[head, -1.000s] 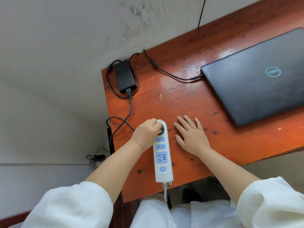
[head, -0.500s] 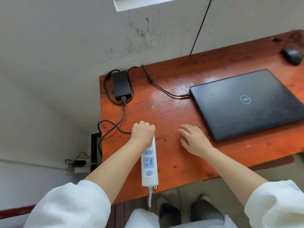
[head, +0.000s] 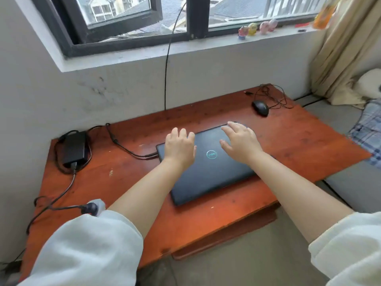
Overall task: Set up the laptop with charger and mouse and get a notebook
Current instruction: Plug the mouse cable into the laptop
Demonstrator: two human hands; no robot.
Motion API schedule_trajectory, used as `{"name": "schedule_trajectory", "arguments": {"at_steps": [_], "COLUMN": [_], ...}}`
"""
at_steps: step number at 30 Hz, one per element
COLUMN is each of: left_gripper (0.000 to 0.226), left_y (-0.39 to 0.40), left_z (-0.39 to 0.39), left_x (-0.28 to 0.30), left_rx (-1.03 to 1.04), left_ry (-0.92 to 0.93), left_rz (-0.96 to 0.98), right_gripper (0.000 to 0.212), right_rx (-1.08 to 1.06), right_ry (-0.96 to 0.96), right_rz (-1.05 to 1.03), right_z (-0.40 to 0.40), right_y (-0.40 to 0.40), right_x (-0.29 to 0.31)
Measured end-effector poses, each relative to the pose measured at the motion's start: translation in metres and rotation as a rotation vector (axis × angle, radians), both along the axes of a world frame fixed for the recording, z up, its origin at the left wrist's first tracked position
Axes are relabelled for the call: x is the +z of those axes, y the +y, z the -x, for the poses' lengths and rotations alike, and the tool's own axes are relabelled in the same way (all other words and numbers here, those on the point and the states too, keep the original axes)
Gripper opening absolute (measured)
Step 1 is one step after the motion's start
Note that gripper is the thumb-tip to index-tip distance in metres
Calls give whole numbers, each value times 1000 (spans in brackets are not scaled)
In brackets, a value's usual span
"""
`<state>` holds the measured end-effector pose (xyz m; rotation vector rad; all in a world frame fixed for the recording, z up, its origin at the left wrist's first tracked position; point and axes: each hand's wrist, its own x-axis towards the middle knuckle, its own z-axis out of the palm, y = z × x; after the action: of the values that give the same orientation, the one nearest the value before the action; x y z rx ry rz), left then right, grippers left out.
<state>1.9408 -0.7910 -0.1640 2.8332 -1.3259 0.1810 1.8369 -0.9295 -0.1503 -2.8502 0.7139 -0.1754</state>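
A closed dark laptop (head: pixel 208 172) with a teal round logo lies on the red-brown wooden desk (head: pixel 127 186). My left hand (head: pixel 179 147) rests flat on the lid near its left rear corner. Over the lid's right rear corner, my right hand (head: pixel 240 142) is spread, fingers apart. The black charger brick (head: pixel 74 148) lies at the desk's back left, its thin cable running to the laptop's left side. The mains plug (head: pixel 89 208) sits in the white power strip (head: pixel 99 204), mostly hidden by my left sleeve. A black wired mouse (head: pixel 260 107) lies at the back right. No notebook is visible.
The mouse's cable (head: pixel 272 96) lies in a loose tangle behind it. A thin black wire (head: pixel 166 75) hangs down the wall from the window. Small figurines (head: pixel 255 28) stand on the sill. A curtain (head: pixel 340 50) and checked cloth (head: pixel 369 131) are at the right.
My left hand let go of the plug at the power strip, and both hands moved up onto the laptop lid. The view tilted upward, revealing the window and mouse.
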Motion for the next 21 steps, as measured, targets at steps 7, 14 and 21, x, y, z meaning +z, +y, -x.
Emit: {"name": "schedule_trajectory", "arguments": {"at_steps": [7, 14, 21], "left_gripper": [36, 36, 39], "left_y": [-130, -220, -317], "left_z": [70, 73, 20], "left_x": [21, 21, 1], "left_rx": [5, 40, 113], "left_ry": [32, 49, 60], "left_rz": [116, 74, 70], "right_gripper": [47, 47, 45], "right_rx": [-55, -127, -119], "right_ry": [-44, -19, 47], "right_rz": [14, -11, -8], "right_z": [77, 97, 66], "right_y": [-120, -225, -339], "right_x": [27, 22, 6]}}
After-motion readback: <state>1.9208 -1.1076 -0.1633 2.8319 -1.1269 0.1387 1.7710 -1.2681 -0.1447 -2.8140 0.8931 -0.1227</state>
